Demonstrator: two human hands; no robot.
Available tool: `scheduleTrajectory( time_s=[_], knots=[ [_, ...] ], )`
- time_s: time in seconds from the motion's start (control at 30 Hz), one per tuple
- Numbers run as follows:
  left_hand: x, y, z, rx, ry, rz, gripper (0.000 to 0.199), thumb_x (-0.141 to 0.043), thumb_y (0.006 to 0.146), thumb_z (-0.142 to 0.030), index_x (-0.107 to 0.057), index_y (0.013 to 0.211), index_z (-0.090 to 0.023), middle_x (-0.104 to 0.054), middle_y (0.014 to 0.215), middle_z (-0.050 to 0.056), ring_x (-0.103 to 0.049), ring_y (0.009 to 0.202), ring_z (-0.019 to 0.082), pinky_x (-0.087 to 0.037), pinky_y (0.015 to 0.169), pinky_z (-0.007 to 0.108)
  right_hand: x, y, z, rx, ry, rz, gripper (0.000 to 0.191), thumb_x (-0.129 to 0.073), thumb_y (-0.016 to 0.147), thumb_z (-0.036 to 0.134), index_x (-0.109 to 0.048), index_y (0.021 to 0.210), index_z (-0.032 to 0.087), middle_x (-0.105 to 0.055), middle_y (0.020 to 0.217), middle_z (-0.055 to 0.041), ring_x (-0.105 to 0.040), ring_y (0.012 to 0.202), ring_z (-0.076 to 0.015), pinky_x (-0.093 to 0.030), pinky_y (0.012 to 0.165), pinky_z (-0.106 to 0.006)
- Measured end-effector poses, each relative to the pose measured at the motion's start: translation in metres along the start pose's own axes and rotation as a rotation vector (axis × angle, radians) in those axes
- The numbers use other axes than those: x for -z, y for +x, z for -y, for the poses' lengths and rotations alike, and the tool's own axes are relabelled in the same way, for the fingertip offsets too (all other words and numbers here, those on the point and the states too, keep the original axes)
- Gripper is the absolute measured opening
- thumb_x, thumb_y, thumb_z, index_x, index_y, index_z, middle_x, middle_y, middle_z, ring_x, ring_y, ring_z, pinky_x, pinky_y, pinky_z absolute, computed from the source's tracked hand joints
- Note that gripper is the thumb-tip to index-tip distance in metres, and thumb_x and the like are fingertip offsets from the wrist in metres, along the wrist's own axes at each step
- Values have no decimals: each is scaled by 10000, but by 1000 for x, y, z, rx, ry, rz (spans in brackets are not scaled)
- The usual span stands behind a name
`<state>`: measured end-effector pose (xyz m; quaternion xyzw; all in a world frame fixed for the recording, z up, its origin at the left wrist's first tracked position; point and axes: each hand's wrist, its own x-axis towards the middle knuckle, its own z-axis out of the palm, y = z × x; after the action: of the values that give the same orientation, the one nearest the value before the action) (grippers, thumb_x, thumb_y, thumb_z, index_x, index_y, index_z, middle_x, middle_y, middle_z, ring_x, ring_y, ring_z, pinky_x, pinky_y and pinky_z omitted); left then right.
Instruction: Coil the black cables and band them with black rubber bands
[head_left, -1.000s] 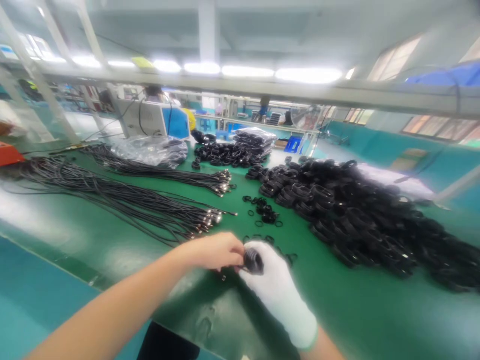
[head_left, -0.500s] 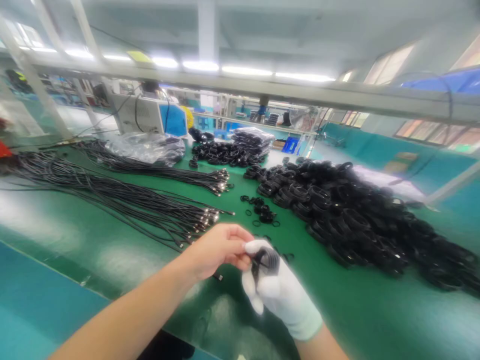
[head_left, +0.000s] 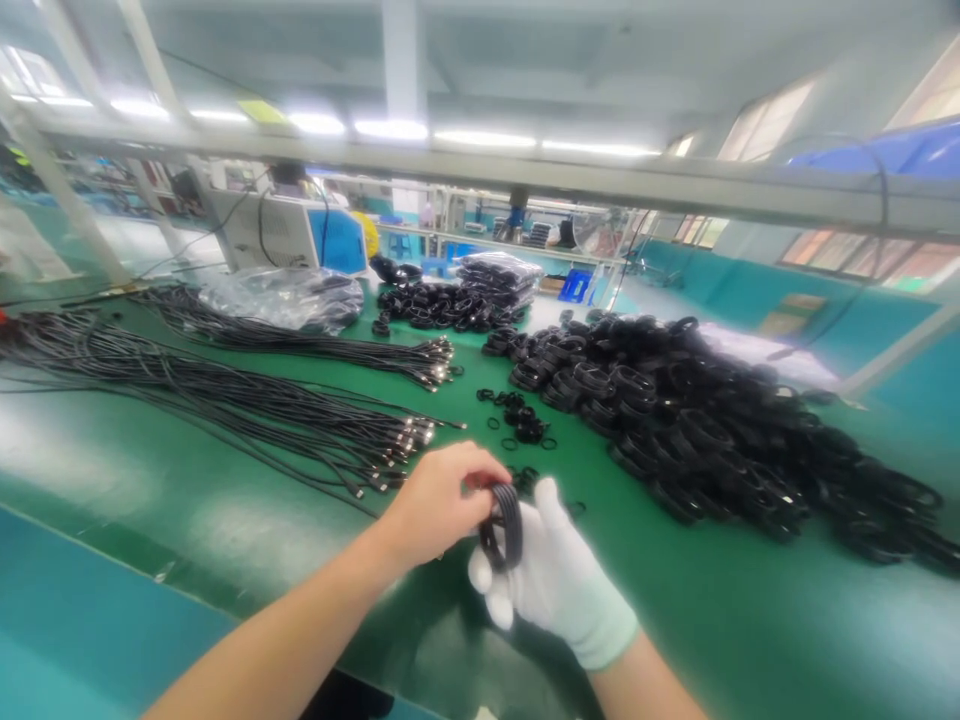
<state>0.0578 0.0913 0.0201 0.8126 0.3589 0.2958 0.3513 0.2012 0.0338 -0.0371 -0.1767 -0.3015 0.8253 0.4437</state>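
Note:
A small coil of black cable [head_left: 508, 530] is pinched at its top edge by the thumb and fingers of my bare left hand [head_left: 446, 500]. My right hand [head_left: 559, 575], in a white glove, is open behind and under the coil. Its thumb points up, away from the cable, while the curled fingers pass below and touch the coil. Just beyond both hands, small black rings [head_left: 527, 425] lie loose on the green mat [head_left: 292, 545].
Long straight black cables [head_left: 262, 410] with metal plugs stretch across the left. A large heap of coiled cables [head_left: 675, 420] covers the right. Farther back are a clear plastic bag [head_left: 281, 298], more black coils [head_left: 442, 305] and a grey-and-blue machine [head_left: 281, 232]. A metal beam [head_left: 480, 165] crosses overhead.
My right thumb has lifted off the coil and the gloved hand has opened. My left hand has taken hold of the coil's top, and the coil has turned and shifted slightly left.

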Motion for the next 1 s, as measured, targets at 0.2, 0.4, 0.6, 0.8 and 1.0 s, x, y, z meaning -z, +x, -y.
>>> scheduleTrajectory(
  time_s=[0.2, 0.4, 0.6, 0.8, 1.0],
  knots=[
    [2, 1, 11, 53, -37, -12, 241, -522, 700, -125, -684, 852, -217, -641, 816, -12, -559, 759, 142, -432, 687, 244, 3, 4, -4, -44, 174, -104, 496, -333, 899, 592, -557, 1026, 168, -651, 860, -74, -579, 535, -110, -401, 371, -172],
    [3, 1, 11, 94, -57, -32, 232, -503, 686, -116, -681, 812, -196, -641, 768, -14, -544, 711, 129, -421, 661, 231, 1, -1, -6, -29, 271, 32, 354, -466, 878, 362, -574, 1065, 81, -621, 1018, -125, -548, 656, -111, -380, 442, -194],
    [2, 0, 10, 114, -22, -74, 223, -511, 674, -139, -680, 808, -197, -646, 772, -7, -544, 723, 143, -418, 662, 243, -5, 5, -5, -73, 288, -29, 632, -337, 853, 662, -574, 1068, 117, -625, 1034, -120, -547, 601, -132, -335, 406, -218],
    [1, 1, 11, 128, -28, -84, 213, -500, 678, -150, -672, 795, -194, -643, 752, -4, -545, 700, 144, -419, 647, 247, -2, 5, -6, -58, 332, -54, 408, -388, 902, 393, -580, 1028, 56, -649, 970, -118, -568, 627, -132, -376, 430, -225],
    [0, 1, 13, 123, 20, -88, 208, -503, 668, -152, -672, 779, -199, -637, 746, -5, -538, 692, 146, -408, 637, 248, -5, 5, -9, -65, 262, -44, 421, -427, 890, 503, -580, 1014, 130, -661, 935, -93, -550, 560, -111, -348, 370, -189]
  ],
)
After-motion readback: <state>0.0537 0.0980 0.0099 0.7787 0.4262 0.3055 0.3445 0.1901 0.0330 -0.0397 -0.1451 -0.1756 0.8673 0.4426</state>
